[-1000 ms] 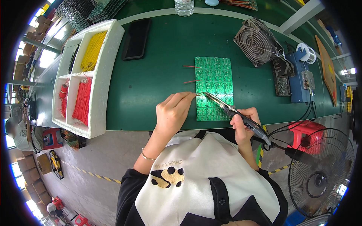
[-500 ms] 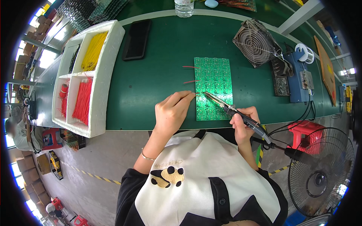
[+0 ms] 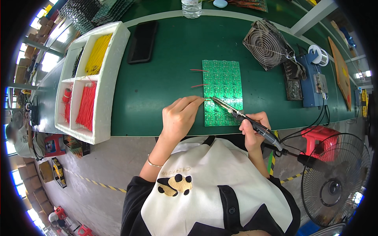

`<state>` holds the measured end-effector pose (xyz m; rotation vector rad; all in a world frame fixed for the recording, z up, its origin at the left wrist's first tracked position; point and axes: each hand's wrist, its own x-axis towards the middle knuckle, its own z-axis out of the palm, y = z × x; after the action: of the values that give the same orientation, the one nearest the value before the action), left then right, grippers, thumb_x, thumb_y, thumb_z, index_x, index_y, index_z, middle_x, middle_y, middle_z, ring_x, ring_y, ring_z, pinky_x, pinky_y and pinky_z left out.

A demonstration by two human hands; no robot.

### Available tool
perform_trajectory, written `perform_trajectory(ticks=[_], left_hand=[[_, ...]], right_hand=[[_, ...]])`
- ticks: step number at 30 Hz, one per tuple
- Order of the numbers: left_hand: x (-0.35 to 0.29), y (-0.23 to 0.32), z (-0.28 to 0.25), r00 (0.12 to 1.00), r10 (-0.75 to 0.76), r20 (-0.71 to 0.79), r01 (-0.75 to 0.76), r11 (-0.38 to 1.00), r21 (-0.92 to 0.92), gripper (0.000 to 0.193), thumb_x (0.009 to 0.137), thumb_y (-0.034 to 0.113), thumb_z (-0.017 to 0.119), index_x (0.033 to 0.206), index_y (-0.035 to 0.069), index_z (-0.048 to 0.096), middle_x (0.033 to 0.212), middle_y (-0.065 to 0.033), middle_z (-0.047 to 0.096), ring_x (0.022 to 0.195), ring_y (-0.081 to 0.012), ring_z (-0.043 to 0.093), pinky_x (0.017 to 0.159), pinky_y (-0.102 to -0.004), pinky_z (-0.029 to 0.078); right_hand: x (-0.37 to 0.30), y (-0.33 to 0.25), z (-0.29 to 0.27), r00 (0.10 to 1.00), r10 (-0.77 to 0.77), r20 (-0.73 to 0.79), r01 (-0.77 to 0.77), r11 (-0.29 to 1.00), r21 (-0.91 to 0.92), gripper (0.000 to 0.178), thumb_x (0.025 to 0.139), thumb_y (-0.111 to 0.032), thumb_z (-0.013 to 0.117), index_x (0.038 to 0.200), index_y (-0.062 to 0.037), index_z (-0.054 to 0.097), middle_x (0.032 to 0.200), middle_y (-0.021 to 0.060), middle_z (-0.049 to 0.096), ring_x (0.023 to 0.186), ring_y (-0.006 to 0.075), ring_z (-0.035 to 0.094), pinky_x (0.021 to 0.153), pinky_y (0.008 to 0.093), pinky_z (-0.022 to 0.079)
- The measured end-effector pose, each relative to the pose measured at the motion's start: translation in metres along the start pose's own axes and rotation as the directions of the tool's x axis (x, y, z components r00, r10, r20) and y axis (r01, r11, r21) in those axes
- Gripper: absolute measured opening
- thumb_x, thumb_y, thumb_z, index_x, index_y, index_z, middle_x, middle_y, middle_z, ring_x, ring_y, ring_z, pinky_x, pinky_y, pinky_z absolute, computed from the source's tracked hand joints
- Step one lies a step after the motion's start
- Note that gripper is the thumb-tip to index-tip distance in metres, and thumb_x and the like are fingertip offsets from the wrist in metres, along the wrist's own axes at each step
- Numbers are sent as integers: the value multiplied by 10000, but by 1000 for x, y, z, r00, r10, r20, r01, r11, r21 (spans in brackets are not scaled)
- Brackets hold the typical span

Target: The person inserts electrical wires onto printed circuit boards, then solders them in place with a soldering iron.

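On the table (image 3: 165,78), along the left edge of the board (image 3: 227,78), the left hand (image 3: 179,115) pinches a wire (image 3: 207,98), fingertips together! The right hand (image 3: 253,139) is wrapped around the iron (image 3: 264,131), its tip down beside that wire. Two red wires (image 3: 197,70) jut leftward farther up; the white box (image 3: 104,98) sits well left.

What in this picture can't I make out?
In the head view:
Thin wire: one end hidden in the left hand.
Soldering iron in the right hand: tip too small to tell if it touches the circuit board.
Bottle: top cut off by the picture's upper edge.
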<state>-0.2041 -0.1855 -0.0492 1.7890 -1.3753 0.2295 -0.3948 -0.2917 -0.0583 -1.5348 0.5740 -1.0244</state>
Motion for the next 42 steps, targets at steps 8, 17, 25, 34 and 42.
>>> perform_trajectory(ticks=[8, 17, 25, 34, 42], left_hand=[[-1, 0, 0, 1000, -9, 7, 9, 1000, 10, 163, 668, -39, 658, 810, 39, 673, 820, -47, 670, 655, -195, 639, 550, -272, 517], [-1, 0, 0, 1000, -2, 2, 2, 1000, 8, 164, 670, -43, 654, 812, 37, 671, 820, -50, 670, 652, -200, 639, 553, -275, 515], [-1, -2, 1, 1000, 0, 0, 0, 1000, 16, 164, 669, -46, 653, 809, 37, 671, 823, -50, 671, 658, -200, 641, 557, -276, 518], [-2, 2, -2, 998, -55, -5, 55, 998, 13, 179, 657, -41, 672, 814, 45, 684, 860, -55, 668, 671, -190, 641, 555, -262, 518], [-18, 16, -7, 1000, -11, -18, 11, 1000, 15, 210, 635, -60, 707, 812, 52, 694, 706, -35, 579, 582, -170, 552, 464, -273, 427]], right_hand=[[0, -1, 0, 1000, -9, 15, 9, 999, -46, 144, 813, -40, 606, 845, 37, 489, 593, 77, 564, 483, 66, 506, 449, 178, 367], [-1, -2, 1, 1000, 22, -19, -21, 1000, 3, 139, 807, -33, 621, 843, 35, 505, 616, 83, 596, 497, 70, 539, 465, 179, 395], [0, -1, 0, 999, 29, -24, -28, 999, 42, 143, 807, -30, 619, 858, 35, 502, 644, 94, 604, 513, 70, 545, 473, 182, 407], [-2, 0, -1, 1000, 16, -20, -15, 1000, 21, 145, 804, -24, 621, 863, 38, 504, 646, 95, 605, 520, 69, 547, 475, 181, 399], [2, 2, 4, 999, -7, 42, 7, 1000, -2, 147, 801, -10, 631, 874, 42, 515, 652, 72, 604, 525, 56, 529, 483, 179, 382]])
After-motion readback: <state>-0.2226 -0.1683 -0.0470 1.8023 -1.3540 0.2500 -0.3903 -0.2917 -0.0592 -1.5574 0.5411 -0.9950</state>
